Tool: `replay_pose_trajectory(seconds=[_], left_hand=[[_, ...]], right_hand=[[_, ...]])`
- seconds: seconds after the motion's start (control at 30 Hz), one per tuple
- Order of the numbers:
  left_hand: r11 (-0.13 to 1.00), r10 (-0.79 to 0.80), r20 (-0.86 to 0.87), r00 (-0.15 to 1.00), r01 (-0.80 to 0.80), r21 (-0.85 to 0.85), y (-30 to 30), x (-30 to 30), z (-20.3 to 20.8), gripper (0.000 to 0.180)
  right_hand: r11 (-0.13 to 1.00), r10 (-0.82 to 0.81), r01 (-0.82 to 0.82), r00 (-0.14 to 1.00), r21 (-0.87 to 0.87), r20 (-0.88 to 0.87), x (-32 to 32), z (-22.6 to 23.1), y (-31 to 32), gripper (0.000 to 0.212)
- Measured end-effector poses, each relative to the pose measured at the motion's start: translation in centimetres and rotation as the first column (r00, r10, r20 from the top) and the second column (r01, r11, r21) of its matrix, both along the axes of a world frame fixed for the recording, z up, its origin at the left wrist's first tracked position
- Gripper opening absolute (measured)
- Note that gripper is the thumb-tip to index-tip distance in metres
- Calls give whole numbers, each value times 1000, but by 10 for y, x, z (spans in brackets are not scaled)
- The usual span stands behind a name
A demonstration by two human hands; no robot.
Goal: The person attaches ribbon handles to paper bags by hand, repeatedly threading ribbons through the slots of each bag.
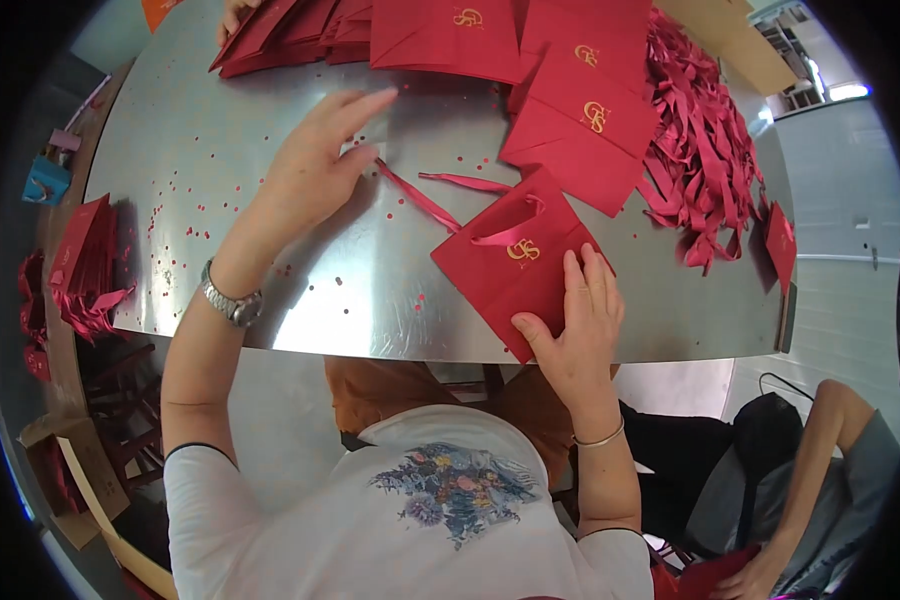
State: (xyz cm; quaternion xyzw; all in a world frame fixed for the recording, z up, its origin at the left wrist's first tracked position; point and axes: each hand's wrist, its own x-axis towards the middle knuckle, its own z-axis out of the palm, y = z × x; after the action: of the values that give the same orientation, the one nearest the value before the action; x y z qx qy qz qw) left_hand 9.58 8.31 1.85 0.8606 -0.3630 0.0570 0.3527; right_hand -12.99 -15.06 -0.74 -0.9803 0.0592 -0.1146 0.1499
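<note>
A small red paper bag (540, 290) with gold lettering lies flat and turned at an angle near the table's front edge. My right hand (580, 325) rests on its lower right part, fingers stretched out and thumb apart. A dark pink ribbon (420, 200) runs from the bag's top, with two loose ends pointing left and a loop lying over the front. My left hand (315, 165) is raised over the table to the left, thumb and fingers apart. One ribbon end reaches close to its thumb; I cannot tell whether they touch.
Red bags (590, 110) overlap at the back, beside a heap of ribbons (700, 150). Red paper dots are scattered over the metal table (220, 290). A stack of bags (80, 260) stands at the left. Another person's hand (755, 575) touches something red at lower right.
</note>
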Motion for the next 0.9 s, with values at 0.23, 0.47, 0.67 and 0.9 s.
replay_pose_trajectory(seconds=[0.23, 0.47, 0.67, 0.9], left_hand=[[964, -243, 139, 960, 223, 147, -60, -19, -20, 12], [989, 16, 131, 991, -35, 144, -57, -6, -31, 7], [991, 59, 113, 992, -72, 113, -57, -5, -32, 7], [999, 1, 4, 1000, -1, -54, -55, -47, 7, 15]], right_hand=[[1000, 16, -16, 1000, 3, 23, 1, -1, 1, 79], [999, -15, 16, 1000, 52, -9, 1, 2, 2, 80], [999, -18, 19, 1000, 45, -21, 1, 4, 0, 79], [1000, -13, 13, 999, 20, 39, 0, 0, 0, 76]])
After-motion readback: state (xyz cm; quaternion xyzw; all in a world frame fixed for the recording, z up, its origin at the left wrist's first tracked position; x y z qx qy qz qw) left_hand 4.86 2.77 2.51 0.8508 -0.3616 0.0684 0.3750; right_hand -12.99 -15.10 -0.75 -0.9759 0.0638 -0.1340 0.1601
